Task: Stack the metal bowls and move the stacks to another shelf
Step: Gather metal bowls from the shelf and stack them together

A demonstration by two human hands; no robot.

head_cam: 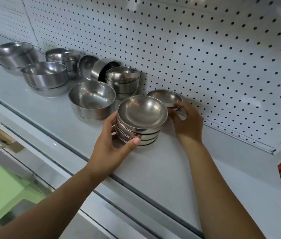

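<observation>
I'm steadying the stack of shallow bowls [139,125] mid-shelf [179,163] with my left hand [112,144] wrapped around its near side, while my right hand [188,123] is pinching the far bowls [166,98]; I judge lifting those onto the stack comes next.

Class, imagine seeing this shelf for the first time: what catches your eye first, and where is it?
A stack of shallow metal bowls at the centre, the left hand gripping its side. Behind it, the right hand touches a second shallow bowl by the pegboard. Deeper bowls crowd the left.
</observation>
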